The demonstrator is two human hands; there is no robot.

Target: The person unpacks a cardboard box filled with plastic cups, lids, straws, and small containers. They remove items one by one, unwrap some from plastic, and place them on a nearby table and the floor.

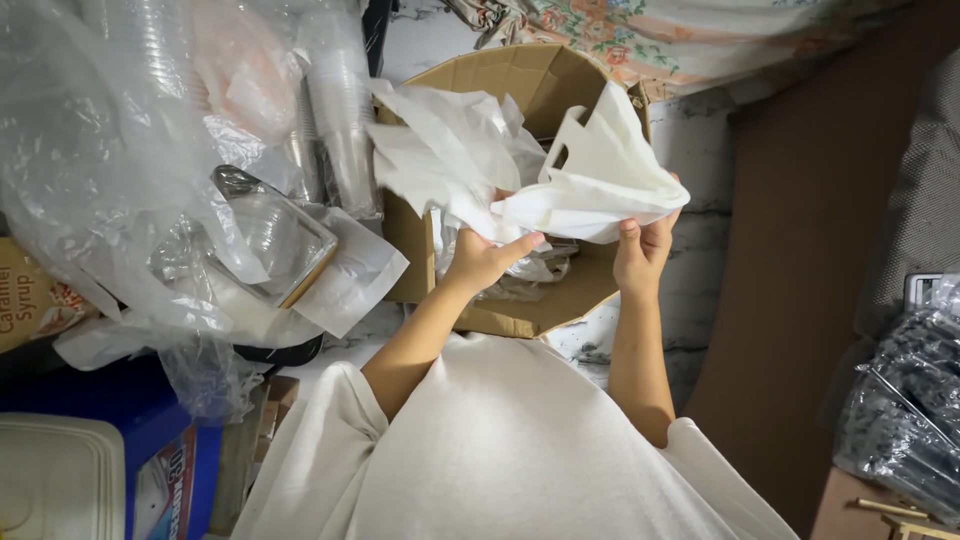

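Grip, both hands: closed on one white bag. Left hand (478, 258) pinches the bag's lower left edge, thumb on the near side and fingers hidden behind the fabric. Right hand (643, 250) clamps the right edge, thumb visible on the near side.

White bag (600, 185): soft, cloth-like, with a cut-out handle at the top. Held in the air between the hands, just above the open cardboard box (520, 85), mouth partly spread.

Box contents: a loose pile of similar white bags (440, 150) spills over the left rim. Crumpled clear plastic (530, 270) lies lower in the box; the count of bags cannot be told.

Progress, judged: one bag is lifted and separated from the pile; the rest sit unsorted in the box. No stack of finished bags shows anywhere in view, so most of the work looks to be ahead.

Surroundings: stacked clear plastic cups (340, 110) in film wrap to the left; a clear lidded container (270, 235) under loose plastic sheeting; a blue bin (130, 420) at lower left.
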